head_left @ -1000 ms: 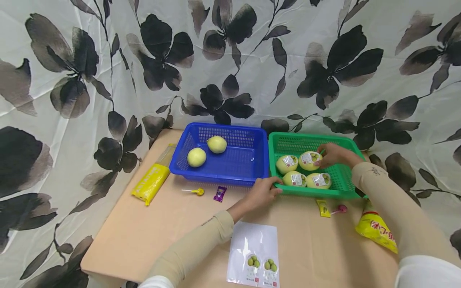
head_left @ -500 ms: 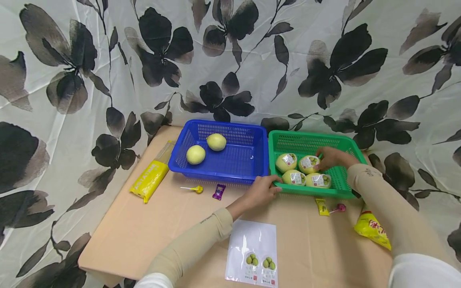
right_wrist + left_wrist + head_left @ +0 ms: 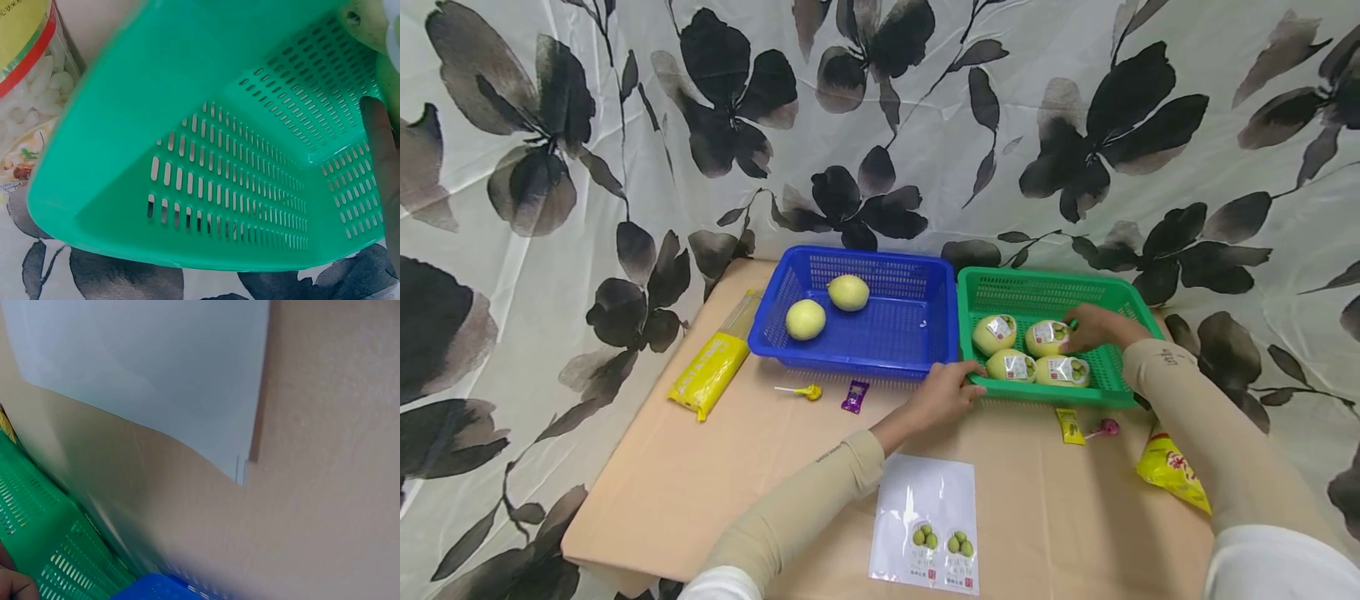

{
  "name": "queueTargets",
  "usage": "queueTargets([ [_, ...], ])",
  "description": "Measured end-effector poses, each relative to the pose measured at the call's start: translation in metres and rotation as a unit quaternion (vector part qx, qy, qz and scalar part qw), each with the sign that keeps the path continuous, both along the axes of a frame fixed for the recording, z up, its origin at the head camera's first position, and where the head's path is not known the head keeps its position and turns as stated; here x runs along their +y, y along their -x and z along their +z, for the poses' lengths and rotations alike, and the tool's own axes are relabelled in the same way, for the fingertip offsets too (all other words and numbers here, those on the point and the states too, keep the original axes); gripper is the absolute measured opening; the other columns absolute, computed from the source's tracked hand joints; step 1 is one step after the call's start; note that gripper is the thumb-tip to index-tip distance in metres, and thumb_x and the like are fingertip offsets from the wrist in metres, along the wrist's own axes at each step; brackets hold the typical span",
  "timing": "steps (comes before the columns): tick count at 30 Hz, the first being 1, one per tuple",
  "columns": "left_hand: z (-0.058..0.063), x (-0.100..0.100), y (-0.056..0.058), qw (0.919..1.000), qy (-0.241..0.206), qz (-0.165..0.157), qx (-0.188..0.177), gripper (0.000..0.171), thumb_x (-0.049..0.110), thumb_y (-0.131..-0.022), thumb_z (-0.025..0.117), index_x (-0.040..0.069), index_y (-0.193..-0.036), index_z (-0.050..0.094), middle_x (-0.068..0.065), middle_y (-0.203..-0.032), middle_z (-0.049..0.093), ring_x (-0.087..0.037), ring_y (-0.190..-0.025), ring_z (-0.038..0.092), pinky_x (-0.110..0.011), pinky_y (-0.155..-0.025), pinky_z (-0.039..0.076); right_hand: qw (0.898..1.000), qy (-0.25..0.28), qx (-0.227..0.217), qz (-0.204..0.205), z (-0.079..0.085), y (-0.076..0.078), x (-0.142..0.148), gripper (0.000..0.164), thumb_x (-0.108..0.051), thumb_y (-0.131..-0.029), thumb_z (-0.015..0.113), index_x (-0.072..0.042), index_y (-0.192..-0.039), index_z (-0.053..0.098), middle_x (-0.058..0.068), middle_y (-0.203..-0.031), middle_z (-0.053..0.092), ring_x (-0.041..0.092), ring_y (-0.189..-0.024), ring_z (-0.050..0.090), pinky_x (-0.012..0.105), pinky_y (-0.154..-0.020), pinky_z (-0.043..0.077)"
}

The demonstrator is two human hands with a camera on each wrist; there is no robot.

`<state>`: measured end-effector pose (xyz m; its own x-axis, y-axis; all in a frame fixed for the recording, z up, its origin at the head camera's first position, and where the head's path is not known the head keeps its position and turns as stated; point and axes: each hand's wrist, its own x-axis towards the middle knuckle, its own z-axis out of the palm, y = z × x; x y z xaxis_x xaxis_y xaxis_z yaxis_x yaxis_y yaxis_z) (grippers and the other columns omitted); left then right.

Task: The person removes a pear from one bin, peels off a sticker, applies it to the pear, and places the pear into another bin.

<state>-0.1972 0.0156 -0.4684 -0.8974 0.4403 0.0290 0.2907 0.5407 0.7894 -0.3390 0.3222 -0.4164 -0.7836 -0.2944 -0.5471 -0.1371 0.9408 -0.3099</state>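
My right hand [image 3: 1097,327] reaches into the green basket [image 3: 1120,392] and holds a labelled pale yellow-green fruit [image 3: 1043,337] in the back row, its fingers at the fruit's right side. Three similar fruits with stickers sit around it: one at the back left [image 3: 995,332], one at the front left [image 3: 1009,366] and one at the front right [image 3: 1063,372]. My left hand [image 3: 942,398] grips the green basket's front left corner by the rim. In the right wrist view, a finger [image 3: 380,169] shows beside fruits partly cut off by the frame's edge.
A blue basket [image 3: 850,363] with two unlabelled fruits [image 3: 805,320] adjoins the green one. A sticker sheet [image 3: 925,517] lies in front. About the table are a yellow packet [image 3: 711,371], a yellow lollipop [image 3: 810,392], a purple candy [image 3: 854,397], a pink lollipop [image 3: 1107,428] and a yellow bag [image 3: 1172,471].
The fruit in my right hand has shifted slightly forward and to the right, closer to the front row. My left hand stays on the basket rim. The head view has tilted slightly.
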Motion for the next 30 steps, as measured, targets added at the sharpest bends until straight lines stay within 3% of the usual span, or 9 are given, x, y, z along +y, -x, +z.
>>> queueTargets([
  [4, 0.0, 0.0, -0.001, 1.0, 0.003, 0.0, -0.005, 0.028, 0.018, -0.102, 0.068, 0.007, -0.128, 0.069, 0.001, -0.081, 0.076, 0.003, -0.065, 0.061, -0.012, -0.061, 0.048, 1.0, 0.008, -0.014, -0.01, -0.001, -0.002, 0.001, 0.084, -0.025, -0.094, 0.078, 0.024, -0.146, 0.033, 0.044, -0.13, 0.054, 0.032, -0.094, 0.069, 0.036, -0.077, 0.058],
  [8, 0.001, 0.0, -0.002, 1.0, 0.004, -0.002, 0.001, 0.028, 0.018, -0.102, 0.068, 0.007, -0.127, 0.069, 0.001, -0.08, 0.075, 0.003, -0.065, 0.059, -0.012, -0.061, 0.047, 1.0, -0.008, -0.013, -0.017, -0.002, -0.004, 0.001, 0.084, -0.023, -0.095, 0.075, 0.023, -0.148, 0.03, 0.045, -0.137, 0.049, 0.041, -0.107, 0.066, 0.045, -0.086, 0.057],
  [13, 0.002, 0.0, -0.002, 1.0, 0.001, 0.0, 0.004, 0.026, 0.018, -0.102, 0.068, 0.007, -0.126, 0.07, -0.006, -0.083, 0.076, 0.001, -0.063, 0.056, -0.013, -0.06, 0.047, 0.999, -0.03, 0.016, -0.008, -0.004, -0.006, 0.004, 0.079, -0.025, -0.095, 0.073, 0.022, -0.147, 0.035, 0.045, -0.139, 0.047, 0.054, -0.122, 0.054, 0.059, -0.098, 0.05],
  [20, 0.003, 0.0, -0.003, 1.0, 0.001, -0.001, 0.003, 0.026, 0.017, -0.101, 0.069, 0.007, -0.126, 0.07, -0.003, -0.083, 0.076, 0.003, -0.065, 0.057, -0.012, -0.061, 0.048, 0.999, -0.029, 0.021, -0.017, -0.005, -0.011, 0.008, 0.079, -0.026, -0.097, 0.072, 0.021, -0.147, 0.035, 0.045, -0.141, 0.045, 0.058, -0.128, 0.049, 0.063, -0.102, 0.047],
  [30, -0.002, -0.001, -0.004, 0.9998, -0.017, 0.006, 0.003, 0.026, 0.018, -0.102, 0.069, 0.008, -0.126, 0.069, -0.007, -0.084, 0.077, 0.002, -0.065, 0.06, -0.014, -0.061, 0.048, 0.999, -0.018, 0.038, -0.013, 0.016, -0.025, 0.01, 0.075, -0.021, -0.1, 0.068, 0.02, -0.15, 0.029, 0.048, -0.144, 0.041, 0.063, -0.131, 0.045, 0.067, -0.104, 0.046],
])
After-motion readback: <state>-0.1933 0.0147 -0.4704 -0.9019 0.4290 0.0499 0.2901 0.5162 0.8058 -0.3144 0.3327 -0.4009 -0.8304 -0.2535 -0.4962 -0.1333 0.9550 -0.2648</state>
